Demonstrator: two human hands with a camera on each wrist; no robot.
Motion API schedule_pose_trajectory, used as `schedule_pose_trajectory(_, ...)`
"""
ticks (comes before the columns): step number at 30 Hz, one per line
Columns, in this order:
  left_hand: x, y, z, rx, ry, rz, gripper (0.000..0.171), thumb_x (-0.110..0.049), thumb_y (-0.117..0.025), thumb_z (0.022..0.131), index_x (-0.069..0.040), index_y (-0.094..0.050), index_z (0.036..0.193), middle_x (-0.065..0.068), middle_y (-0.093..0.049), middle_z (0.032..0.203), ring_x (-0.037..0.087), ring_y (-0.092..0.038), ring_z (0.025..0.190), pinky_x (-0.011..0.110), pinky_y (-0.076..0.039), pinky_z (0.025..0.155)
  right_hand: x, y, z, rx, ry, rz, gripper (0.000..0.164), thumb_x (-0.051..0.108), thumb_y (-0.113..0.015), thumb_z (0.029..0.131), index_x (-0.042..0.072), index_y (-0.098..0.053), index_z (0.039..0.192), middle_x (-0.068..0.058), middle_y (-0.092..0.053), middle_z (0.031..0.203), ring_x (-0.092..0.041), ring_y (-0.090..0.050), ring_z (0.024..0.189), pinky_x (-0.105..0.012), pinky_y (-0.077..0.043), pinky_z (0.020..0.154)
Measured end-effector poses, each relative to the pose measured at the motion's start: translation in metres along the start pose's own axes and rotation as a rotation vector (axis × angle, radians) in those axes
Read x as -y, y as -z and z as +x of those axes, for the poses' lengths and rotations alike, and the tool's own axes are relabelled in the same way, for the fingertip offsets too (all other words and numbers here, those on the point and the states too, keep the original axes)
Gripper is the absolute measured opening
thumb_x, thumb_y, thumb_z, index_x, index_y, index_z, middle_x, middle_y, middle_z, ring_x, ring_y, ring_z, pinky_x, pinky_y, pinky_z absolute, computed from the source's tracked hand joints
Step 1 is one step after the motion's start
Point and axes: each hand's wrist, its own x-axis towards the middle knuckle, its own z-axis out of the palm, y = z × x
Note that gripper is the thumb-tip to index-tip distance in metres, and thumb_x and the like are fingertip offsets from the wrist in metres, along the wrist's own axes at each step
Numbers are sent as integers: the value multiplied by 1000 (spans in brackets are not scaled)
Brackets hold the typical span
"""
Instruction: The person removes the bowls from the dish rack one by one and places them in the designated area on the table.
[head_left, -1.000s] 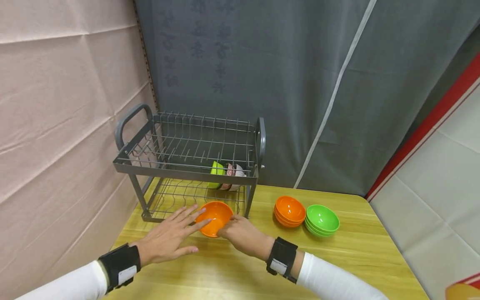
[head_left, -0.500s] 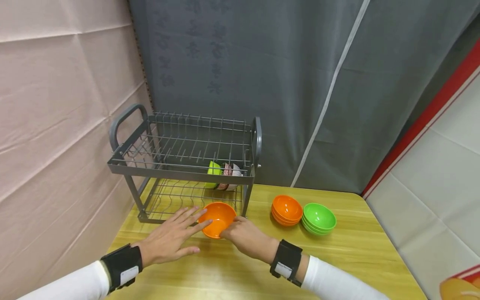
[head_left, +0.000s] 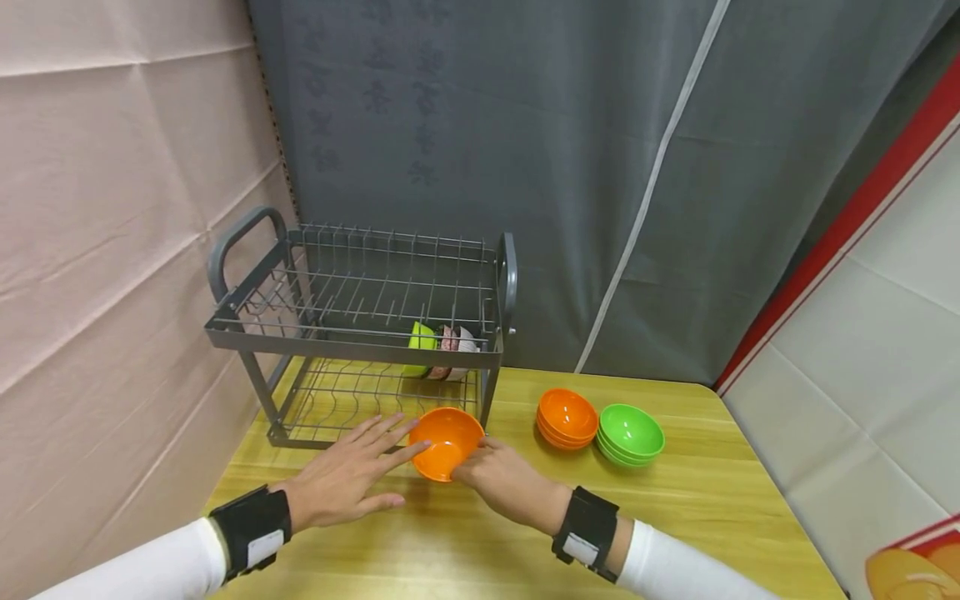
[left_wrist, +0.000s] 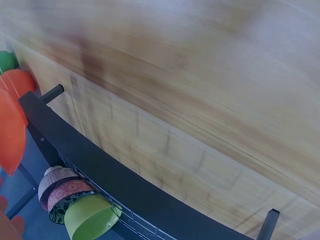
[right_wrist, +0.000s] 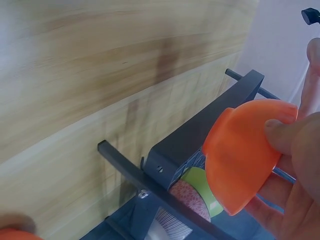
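In the head view my right hand [head_left: 510,483] grips an orange bowl [head_left: 444,446] by its right rim, in front of the dish rack [head_left: 352,346]. The bowl's inside faces up toward the head camera. From the right wrist, its outer wall [right_wrist: 247,150] shows with my thumb [right_wrist: 282,135] pressed on it. My left hand [head_left: 341,479] is spread with straight fingers, palm down, its fingertips at the bowl's left rim; whether they touch it I cannot tell. On the rack's lower level, a green bowl [left_wrist: 90,215], a pink-patterned bowl [left_wrist: 65,192] and a striped white bowl [left_wrist: 54,175] stand on edge.
Right of the rack, nested orange bowls [head_left: 566,417] stand beside nested green bowls [head_left: 630,433] on the wooden table [head_left: 712,517]. A pink cloth wall [head_left: 127,292] bounds the left side, a grey curtain [head_left: 562,167] the back, and a white panel [head_left: 862,375] the right.
The held orange bowl and both hands have shifted a little rightward relative to the rack, and slightly nearer to me. The head view has turned slightly right. Both hands keep much the same pose.
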Motion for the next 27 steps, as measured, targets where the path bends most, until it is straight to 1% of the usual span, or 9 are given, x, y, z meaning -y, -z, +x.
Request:
schedule_pose_trajectory(2, 0, 0, 2, 8, 4, -9, 74, -68, -42, 98, -27, -34, 159, 11, -30, 166, 35, -36, 150, 29, 21, 126, -1, -1, -3, -4, -2, -2, 18, 13, -68, 94, 26, -75, 103, 12, -78, 97, -5, -71, 91, -36, -54, 103)
schedule_pose_trajectory(3, 0, 0, 3, 14, 6, -15, 74, -68, -42, 98, -27, -34, 159, 10, -29, 167, 35, -35, 151, 33, 15, 129, -2, -2, -5, -5, -3, 2, 18, 13, -69, 93, 26, -75, 103, 12, -78, 98, -5, -71, 91, -36, -54, 103)
schedule_pose_trajectory(4, -1, 1, 4, 23, 10, -25, 74, -68, -42, 99, -27, -33, 160, 10, -28, 167, 36, -34, 152, 33, 15, 129, -2, -2, -6, -6, -3, -2, 18, 13, -69, 93, 26, -75, 103, 12, -78, 98, -5, -71, 91, -36, -54, 103)
schedule_pose_trajectory(7, -2, 1, 7, 36, 10, -46, 74, -67, -43, 99, -27, -32, 160, 9, -26, 168, 36, -32, 153, 39, 4, 132, -4, -3, -10, -12, -8, -11, 17, 14, -69, 92, 27, -75, 103, 12, -78, 97, -5, -71, 92, -36, -54, 103)
schedule_pose_trajectory(9, -3, 1, 9, 41, 5, -43, 74, -67, -43, 99, -27, -32, 160, 10, -26, 168, 35, -31, 153, 47, -11, 131, -4, -3, -13, -16, -12, -17, 17, 14, -69, 92, 27, -75, 103, 12, -78, 97, -6, -71, 92, -36, -55, 103)
schedule_pose_trajectory(10, -4, 0, 10, 40, 1, -44, 74, -67, -42, 98, -27, -32, 160, 10, -26, 168, 35, -31, 153, 47, -11, 130, -5, -3, -15, -18, -15, -21, 18, 14, -70, 92, 27, -75, 102, 12, -78, 97, -6, -71, 92, -36, -55, 103)
schedule_pose_trajectory(11, -4, 0, 11, 40, -4, -40, 74, -67, -42, 98, -27, -33, 160, 10, -27, 168, 35, -32, 153, 51, -19, 128, -5, -3, -16, -21, -17, -22, 18, 13, -70, 92, 27, -75, 102, 12, -78, 97, -6, -71, 92, -36, -55, 103)
schedule_pose_trajectory(14, -6, -1, 14, 52, -17, -42, 74, -68, -41, 99, -26, -33, 159, 10, -28, 167, 35, -32, 153, 56, -28, 123, -6, -2, -21, -32, -20, -25, 18, 12, -70, 91, 26, -74, 101, 12, -77, 95, -6, -71, 90, -36, -55, 101)
schedule_pose_trajectory(27, -14, -1, 29, 77, -49, -78, 73, -67, -39, 100, -27, -31, 160, 9, -25, 169, 34, -31, 153, 55, -31, 124, -11, -2, -43, -76, -38, -10, 18, 8, -74, 87, 24, -73, 95, 12, -77, 89, -6, -71, 85, -39, -57, 99)
